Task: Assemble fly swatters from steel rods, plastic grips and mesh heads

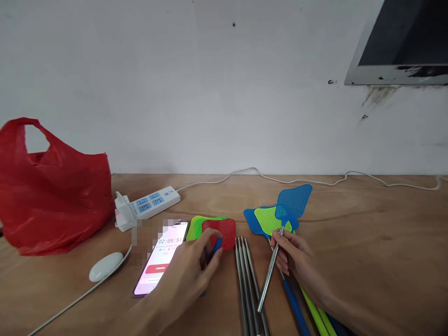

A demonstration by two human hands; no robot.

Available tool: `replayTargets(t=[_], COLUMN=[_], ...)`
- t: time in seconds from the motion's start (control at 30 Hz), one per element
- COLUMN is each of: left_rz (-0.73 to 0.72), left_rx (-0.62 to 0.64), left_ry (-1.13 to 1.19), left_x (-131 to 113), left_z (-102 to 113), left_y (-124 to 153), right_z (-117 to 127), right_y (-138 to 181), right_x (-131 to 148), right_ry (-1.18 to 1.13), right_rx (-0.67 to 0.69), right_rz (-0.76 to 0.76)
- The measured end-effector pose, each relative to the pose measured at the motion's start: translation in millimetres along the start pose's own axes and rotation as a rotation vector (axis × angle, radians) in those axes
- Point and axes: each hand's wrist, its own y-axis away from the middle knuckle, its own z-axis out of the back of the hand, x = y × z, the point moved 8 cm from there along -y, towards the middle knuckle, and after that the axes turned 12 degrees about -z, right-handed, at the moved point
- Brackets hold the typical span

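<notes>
My right hand [292,249] is closed on the metal rod of a fly swatter [293,201] with a blue mesh head. The swatter's bare rod end points down toward me. In the fingers of my left hand [192,261] is a blue handle [217,244], mostly hidden by the hand. Between the hands lie several metal rods [245,284] side by side. Behind my left hand rest overlapping mesh swatter heads: a red head [226,229], with green and yellow ones [192,227] under it. Beneath the held swatter lie other swatters, with a yellow-green head [266,219] and blue heads [252,220].
A lit phone [168,256] lies left of the heads. Farther left are a white power strip [154,205], a white mouse-shaped object [106,266] on a cable and a red plastic bag [59,196]. A white cord [297,180] runs along the wall. Blue and yellow-green handles [317,312] extend below my right hand.
</notes>
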Motion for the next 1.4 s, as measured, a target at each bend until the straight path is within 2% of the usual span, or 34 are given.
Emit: replayTargets(t=[0.13,0.27,0.5,0.67,0.8,0.9,1.1,1.23,1.4], left_rz=[0.029,0.089,0.225,0.240,0.184,0.102,-0.167,-0.250,-0.258], left_rx=[-0.063,-0.047,0.176,0.219,0.220,0.163,0.074,0.026,-0.195], left_ry=[-0.040,-0.169,-0.483,-0.534,-0.549,-0.552,-0.410,-0.322,-0.164], left_x=[15.2,24.1,36.1,36.8,32.9,29.2,7.9,-6.0,-11.4], left_z=[3.8,5.5,1.0,2.0,0.8,-0.6,-6.1,-7.3,9.9], left_y=[-3.8,-4.5,-0.1,2.3,4.4,6.3,6.4,8.6,14.5], right_z=[1.2,0.1,1.6,-3.6,-3.5,-5.0,0.2,-1.8,-20.2], right_y=[2.8,11.2,16.6,16.7,15.2,16.3,18.6,13.5,23.8], right_x=[-0.5,4.5,3.2,3.7,2.8,5.9,8.7,2.0,-12.4], right_ry=[0.023,0.028,0.041,0.021,0.073,0.111,0.186,0.159,0.100], right_rx=[-0.003,-0.017,-0.068,-0.017,0.000,0.011,-0.044,0.106,0.442], right_rz=[-0.005,-0.011,-0.028,-0.045,-0.067,-0.064,-0.093,-0.150,-0.363])
